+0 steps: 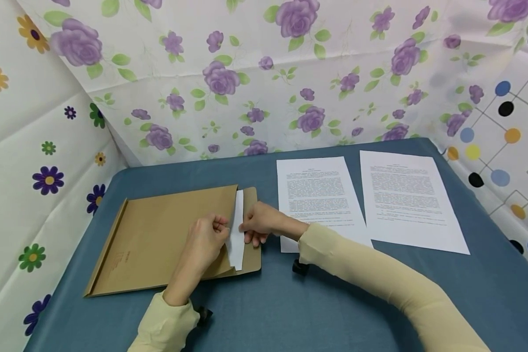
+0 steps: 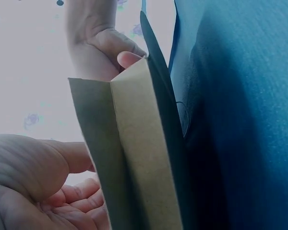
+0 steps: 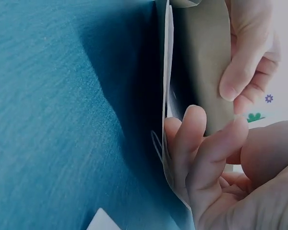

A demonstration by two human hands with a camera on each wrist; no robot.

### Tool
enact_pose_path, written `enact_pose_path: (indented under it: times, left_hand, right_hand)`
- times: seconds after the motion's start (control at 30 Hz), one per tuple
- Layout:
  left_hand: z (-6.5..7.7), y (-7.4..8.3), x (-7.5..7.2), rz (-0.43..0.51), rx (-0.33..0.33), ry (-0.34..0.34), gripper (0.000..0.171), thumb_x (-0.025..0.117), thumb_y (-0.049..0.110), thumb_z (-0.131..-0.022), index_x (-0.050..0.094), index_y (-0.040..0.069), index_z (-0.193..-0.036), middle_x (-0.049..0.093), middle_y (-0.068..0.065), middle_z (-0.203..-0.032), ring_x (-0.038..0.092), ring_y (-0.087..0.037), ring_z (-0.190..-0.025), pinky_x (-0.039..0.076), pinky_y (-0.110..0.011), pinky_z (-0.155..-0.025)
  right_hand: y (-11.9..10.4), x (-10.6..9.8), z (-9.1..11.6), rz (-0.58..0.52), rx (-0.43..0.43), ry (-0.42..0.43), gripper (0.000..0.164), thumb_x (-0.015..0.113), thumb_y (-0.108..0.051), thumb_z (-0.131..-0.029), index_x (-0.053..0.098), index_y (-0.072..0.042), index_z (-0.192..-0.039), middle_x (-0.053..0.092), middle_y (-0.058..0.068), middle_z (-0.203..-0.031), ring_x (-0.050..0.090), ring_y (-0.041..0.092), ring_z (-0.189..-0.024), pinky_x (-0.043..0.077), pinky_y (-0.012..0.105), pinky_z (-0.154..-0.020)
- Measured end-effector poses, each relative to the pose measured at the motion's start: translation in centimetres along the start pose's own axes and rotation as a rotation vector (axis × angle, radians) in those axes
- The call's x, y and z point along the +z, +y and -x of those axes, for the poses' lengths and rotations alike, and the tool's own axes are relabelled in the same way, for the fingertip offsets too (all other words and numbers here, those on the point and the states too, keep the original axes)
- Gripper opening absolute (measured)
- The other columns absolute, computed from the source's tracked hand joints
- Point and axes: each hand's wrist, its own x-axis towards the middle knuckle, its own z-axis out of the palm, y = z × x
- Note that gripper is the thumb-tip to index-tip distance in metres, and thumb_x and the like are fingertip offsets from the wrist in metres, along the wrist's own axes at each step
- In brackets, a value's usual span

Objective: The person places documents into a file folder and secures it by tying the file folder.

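A brown cardboard envelope [image 1: 171, 230] lies on the table with its flap end to the right. White paper [image 1: 236, 244] shows in its opening. My left hand [image 1: 207, 239] pinches the front panel's edge, lifting it so the mouth gapes; the right wrist view shows the left thumb [image 3: 230, 86] on that panel. My right hand [image 1: 261, 222] is at the opening, thumb and forefinger pinching the white paper beside the flap [image 1: 252, 259]. Its curled fingers [image 3: 185, 139] touch the inside of the mouth. The envelope's panel [image 2: 101, 139] partly hides the left fingertips in the left wrist view.
Two printed sheets lie to the right: one sheet [image 1: 314, 195] partly under the right forearm, another sheet [image 1: 409, 195] beyond it. Blue cloth [image 1: 264, 313] covers the table. Flowered curtains [image 1: 246, 88] hang behind it.
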Motion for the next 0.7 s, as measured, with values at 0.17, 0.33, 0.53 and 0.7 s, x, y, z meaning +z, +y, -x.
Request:
enact_pose_path:
  times: [0.17,0.33,0.53,0.7]
  left_hand:
    - [0.0,0.1,0.0,0.008,-0.009,-0.001,0.012,0.066,-0.006,-0.088,0.07,-0.003,-0.099,0.066,-0.011,-0.085,0.06,-0.022,-0.074,0.049,-0.03,-0.062]
    - [0.0,0.1,-0.1,0.013,-0.013,-0.003,0.013,0.065,-0.006,-0.088,0.07,-0.003,-0.1,0.066,-0.011,-0.084,0.059,-0.021,-0.072,0.048,-0.029,-0.06]
    - [0.0,0.1,0.0,0.004,-0.008,-0.002,0.013,0.065,-0.006,-0.087,0.07,-0.003,-0.1,0.066,-0.01,-0.084,0.059,-0.02,-0.069,0.047,-0.028,-0.058]
    - [0.0,0.0,0.0,-0.003,-0.004,-0.005,0.013,0.065,-0.005,-0.088,0.07,-0.002,-0.099,0.067,-0.01,-0.084,0.059,-0.019,-0.069,0.047,-0.028,-0.057]
  right_hand:
    - [0.0,0.3,-0.7,0.004,-0.02,-0.015,0.032,0.061,-0.008,-0.103,0.071,0.009,-0.077,0.067,0.011,-0.062,0.059,0.013,-0.044,0.048,0.025,-0.043]
    - [-0.1,0.7,-1.0,0.004,-0.021,-0.011,0.033,0.06,-0.007,-0.103,0.07,0.009,-0.077,0.067,0.011,-0.063,0.058,0.013,-0.044,0.048,0.025,-0.043]
    - [-0.3,1.2,-1.4,-0.002,-0.021,-0.002,0.031,0.058,-0.007,-0.104,0.072,0.008,-0.081,0.068,0.013,-0.066,0.058,0.013,-0.044,0.048,0.025,-0.043]
    - [-0.3,1.4,-1.5,0.005,-0.029,0.008,0.03,0.058,-0.008,-0.104,0.072,0.008,-0.082,0.068,0.014,-0.066,0.058,0.014,-0.044,0.049,0.025,-0.044]
